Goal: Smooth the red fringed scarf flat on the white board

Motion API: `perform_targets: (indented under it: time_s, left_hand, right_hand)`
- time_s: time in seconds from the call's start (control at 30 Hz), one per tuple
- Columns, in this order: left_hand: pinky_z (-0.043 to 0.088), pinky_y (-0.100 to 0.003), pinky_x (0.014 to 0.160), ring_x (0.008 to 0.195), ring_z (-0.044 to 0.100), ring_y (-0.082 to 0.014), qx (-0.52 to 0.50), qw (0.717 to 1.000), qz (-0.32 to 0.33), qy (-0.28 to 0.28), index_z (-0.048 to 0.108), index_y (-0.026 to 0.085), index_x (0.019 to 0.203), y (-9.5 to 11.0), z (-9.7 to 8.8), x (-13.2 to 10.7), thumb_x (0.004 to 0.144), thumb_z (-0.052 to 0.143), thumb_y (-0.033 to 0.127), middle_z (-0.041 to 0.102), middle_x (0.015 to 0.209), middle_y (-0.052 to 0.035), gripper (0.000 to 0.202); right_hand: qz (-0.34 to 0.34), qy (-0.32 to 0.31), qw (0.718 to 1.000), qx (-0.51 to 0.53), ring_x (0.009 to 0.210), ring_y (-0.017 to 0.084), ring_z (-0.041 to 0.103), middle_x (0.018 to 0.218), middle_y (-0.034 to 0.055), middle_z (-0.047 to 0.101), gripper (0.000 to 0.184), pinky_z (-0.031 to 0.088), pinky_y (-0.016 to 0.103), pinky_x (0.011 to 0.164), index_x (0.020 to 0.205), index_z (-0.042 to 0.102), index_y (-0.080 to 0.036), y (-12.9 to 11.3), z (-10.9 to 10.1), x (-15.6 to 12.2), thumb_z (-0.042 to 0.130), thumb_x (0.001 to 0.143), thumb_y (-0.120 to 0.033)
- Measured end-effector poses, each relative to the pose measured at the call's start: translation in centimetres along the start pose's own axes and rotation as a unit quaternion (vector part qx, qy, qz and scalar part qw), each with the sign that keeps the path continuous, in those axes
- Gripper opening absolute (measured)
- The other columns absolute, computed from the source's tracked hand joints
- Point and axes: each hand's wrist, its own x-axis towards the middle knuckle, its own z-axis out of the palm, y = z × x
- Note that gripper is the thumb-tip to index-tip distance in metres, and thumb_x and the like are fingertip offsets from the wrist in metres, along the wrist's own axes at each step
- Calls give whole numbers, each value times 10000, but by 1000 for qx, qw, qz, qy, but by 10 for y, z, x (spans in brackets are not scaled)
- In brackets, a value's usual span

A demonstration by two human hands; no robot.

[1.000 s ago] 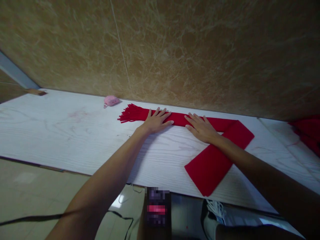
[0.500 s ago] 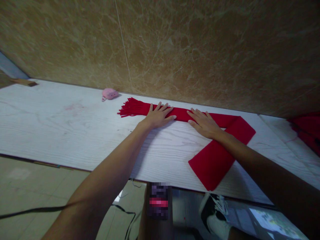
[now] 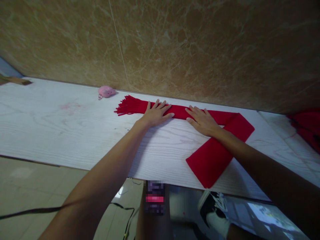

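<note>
Red scarf (image 3: 178,112) on a white wood-grain counter (image 3: 62,133), viewed from the head-worn camera, looking forward and down. The scarf lies in a bent, flattened shape: its fringed end points left near the counter's back edge, and the band runs right along that edge. Near the right, it turns at a fold and a broad section angles toward the person, ending close to the counter's front edge. Left hand (image 3: 157,114) lies flat on the band just right of the fringe, palm down, fingers (image 3: 162,106) spread and open, gripping nothing. Right hand (image 3: 202,121) lies equally flat and open on the band, just left of the fold, with its fingertips toward the left hand; the two hands are near each other but not touching. A small pink plush toy (image 3: 106,91) sits on the counter just left of the fringe, apart from the scarf. Bunched red cloth (image 3: 306,128) lies at the far right. Behind the counter rises a brown marble-patterned wall (image 3: 175,43). Below its front edge are a tiled floor (image 3: 30,186) and a black-and-white shoe (image 3: 212,208).
</note>
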Motion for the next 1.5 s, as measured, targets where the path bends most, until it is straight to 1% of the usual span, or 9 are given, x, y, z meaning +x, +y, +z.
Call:
perform_targets:
  time_s: [0.5, 0.67, 0.83, 0.93, 1.0, 1.07, 1.17, 1.37, 1.5]
  left_hand:
    - [27, -712, 1365, 1729, 87, -388, -17, 1000, 5, 10, 361, 324, 1746, -5, 5, 5, 1110, 340, 678, 221, 1853, -37, 729]
    - [31, -708, 1365, 1729, 101, -382, -21, 1000, 3, 10, 361, 298, 1747, -3, 2, 3, 1118, 365, 649, 230, 1850, -62, 720]
    - [130, -723, 1348, 1706, 220, -385, -36, 997, 43, 46, 569, 312, 1625, -9, -6, -2, 1084, 568, 561, 386, 1794, -93, 596]
    - [285, -622, 1337, 1608, 442, -340, -49, 991, 88, 89, 748, 291, 1436, -19, -8, 0, 1037, 692, 447, 578, 1667, -102, 432]
    - [426, -504, 1272, 1436, 625, -289, -68, 984, 114, 116, 832, 279, 1284, -26, -7, 2, 1012, 726, 373, 716, 1509, -93, 307]
    - [520, -429, 1174, 1246, 728, -256, -91, 978, 132, 131, 872, 265, 1170, -31, -6, 5, 989, 747, 313, 807, 1325, -86, 225]
    - [569, -391, 1078, 1112, 760, -244, -114, 973, 141, 140, 887, 242, 1097, -34, -4, 7, 964, 766, 267, 845, 1158, -83, 183]
    - [595, -347, 986, 1014, 757, -215, -144, 971, 130, 143, 889, 239, 1076, -39, -4, 5, 943, 775, 249, 835, 1110, -79, 175]
    - [601, -327, 959, 996, 759, -207, -155, 971, 130, 124, 887, 236, 1100, -43, -7, 4, 924, 791, 244, 826, 1112, -77, 201]
  right_hand:
    - [-30, 32, 998, 34, 1667, 382, 289, 1812, 76, 302, 706, 206, 728, 1330, 1756, 372, -304, 14, 13, 4, 279, 1126, -608]
    - [-22, 22, 999, 33, 1670, 395, 274, 1813, 90, 294, 729, 194, 738, 1328, 1755, 377, -268, 12, 11, 4, 278, 1121, -613]
    - [-16, 29, 999, 35, 1674, 377, 272, 1809, 83, 308, 720, 208, 725, 1330, 1745, 397, -277, 12, 13, 5, 293, 1119, -617]
    - [-19, 41, 998, 38, 1667, 374, 293, 1799, 85, 336, 712, 229, 720, 1327, 1733, 422, -285, 13, 15, 6, 309, 1117, -624]
    - [-26, 50, 998, 41, 1657, 379, 316, 1790, 85, 356, 706, 243, 726, 1321, 1726, 434, -295, 13, 15, 6, 317, 1115, -628]
    - [-28, 54, 997, 43, 1652, 379, 329, 1786, 82, 365, 705, 249, 726, 1320, 1726, 435, -304, 13, 15, 5, 319, 1114, -633]
    - [-21, 50, 998, 41, 1654, 375, 325, 1786, 84, 363, 716, 241, 712, 1330, 1726, 436, -294, 13, 15, 5, 324, 1111, -643]
    - [-48, 35, 997, 58, 1639, 394, 353, 1780, 93, 371, 729, 283, 729, 1308, 1724, 447, -311, 23, 12, 8, 363, 1093, -666]
    - [-54, 42, 996, 64, 1599, 404, 421, 1723, 78, 481, 606, 338, 739, 1275, 1576, 646, -325, 17, -3, 12, 466, 1078, -620]
